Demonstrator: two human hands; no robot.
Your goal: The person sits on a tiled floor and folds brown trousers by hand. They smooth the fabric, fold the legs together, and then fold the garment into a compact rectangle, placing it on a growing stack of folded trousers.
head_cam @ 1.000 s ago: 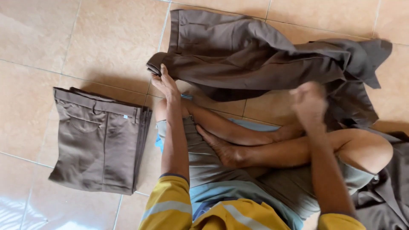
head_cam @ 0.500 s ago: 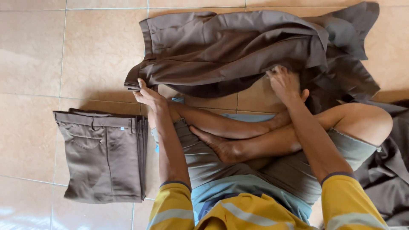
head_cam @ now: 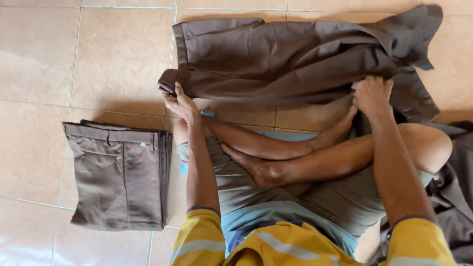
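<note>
The trousers lie on the floor just beyond your crossed legs, long axis left to right, your left hand pinching the waist end, your right hand gripping the leg cloth, folded pile near left.

One spread pair of brown trousers, one folded stack, two hands.

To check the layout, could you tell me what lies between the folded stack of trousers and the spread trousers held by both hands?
Only bare tiled floor, seen from the head view, separates folded stack from spread trousers.
</note>
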